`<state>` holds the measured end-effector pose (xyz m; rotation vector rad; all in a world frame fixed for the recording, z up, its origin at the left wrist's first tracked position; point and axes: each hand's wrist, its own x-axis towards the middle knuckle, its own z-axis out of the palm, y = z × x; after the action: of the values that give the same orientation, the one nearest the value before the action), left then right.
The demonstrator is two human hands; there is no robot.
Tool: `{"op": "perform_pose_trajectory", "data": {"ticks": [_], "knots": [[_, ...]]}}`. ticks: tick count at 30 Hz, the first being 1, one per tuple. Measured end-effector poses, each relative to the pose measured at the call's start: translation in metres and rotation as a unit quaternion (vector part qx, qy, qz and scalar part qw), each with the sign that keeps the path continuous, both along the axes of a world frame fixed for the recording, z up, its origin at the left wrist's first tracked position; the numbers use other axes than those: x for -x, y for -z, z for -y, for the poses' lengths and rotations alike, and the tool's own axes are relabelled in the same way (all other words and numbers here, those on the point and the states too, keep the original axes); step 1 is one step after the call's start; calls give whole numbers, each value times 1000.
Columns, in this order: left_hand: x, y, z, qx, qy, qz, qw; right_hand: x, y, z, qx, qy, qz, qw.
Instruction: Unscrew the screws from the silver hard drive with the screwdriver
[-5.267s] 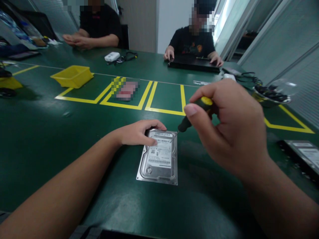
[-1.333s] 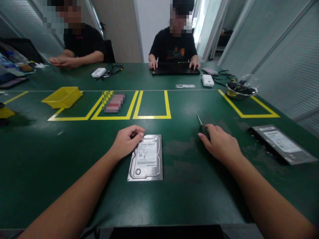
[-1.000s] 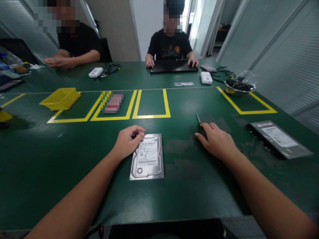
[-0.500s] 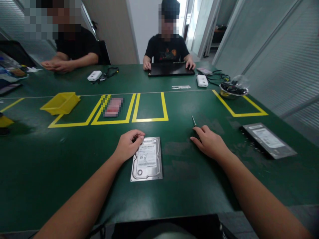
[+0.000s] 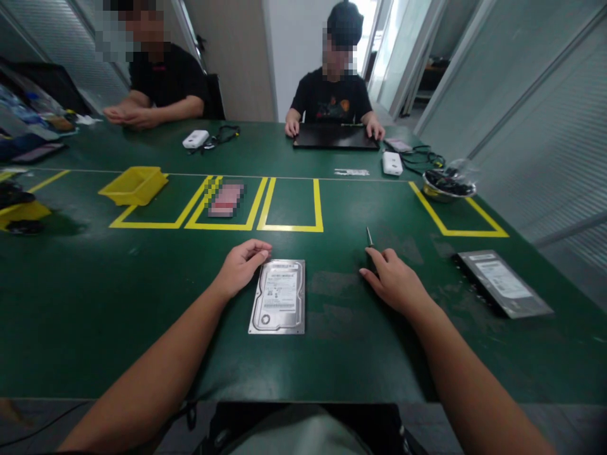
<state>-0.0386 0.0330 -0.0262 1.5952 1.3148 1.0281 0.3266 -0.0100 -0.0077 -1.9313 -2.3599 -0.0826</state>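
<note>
A silver hard drive (image 5: 279,297) with a white label lies flat on the green table. My left hand (image 5: 241,266) rests at its upper left corner, fingers loosely stretched, thumb at the drive's edge; it does not grip the drive. To the right of the drive, my right hand (image 5: 394,277) lies low over the table, curled around a small screwdriver (image 5: 369,236). The thin metal shaft points away from me, while most of the handle is hidden under the fingers. Further right lies a second drive (image 5: 505,282) with a white label, small dark bits along its left edge.
Yellow tape outlines (image 5: 291,228) mark the table. A yellow bin (image 5: 134,186), a blurred pink item (image 5: 226,200) and a metal bowl of dark parts (image 5: 448,186) stand beyond my hands. Two people sit opposite, one holding a black panel (image 5: 336,136).
My view has shifted slightly, moving the far things right in the picture. My left fingers have straightened a little at the drive's corner. The right hand keeps its hold on the screwdriver.
</note>
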Motion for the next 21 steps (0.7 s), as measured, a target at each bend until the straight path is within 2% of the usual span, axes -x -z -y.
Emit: {"op": "perform_pose_trajectory", "data": {"ticks": [8, 14, 17, 21], "knots": [[5, -1, 1, 21, 4, 40, 999, -5, -10, 5, -23, 20, 10, 999], [8, -1, -1, 34, 14, 31, 999, -40, -20, 18, -66, 94, 57, 992], [9, -1, -2, 35, 16, 26, 999, -59, -16, 27, -69, 100, 69, 990], [10, -2, -3, 36, 15, 14, 999, -70, -2, 34, -76, 66, 56, 993]]}}
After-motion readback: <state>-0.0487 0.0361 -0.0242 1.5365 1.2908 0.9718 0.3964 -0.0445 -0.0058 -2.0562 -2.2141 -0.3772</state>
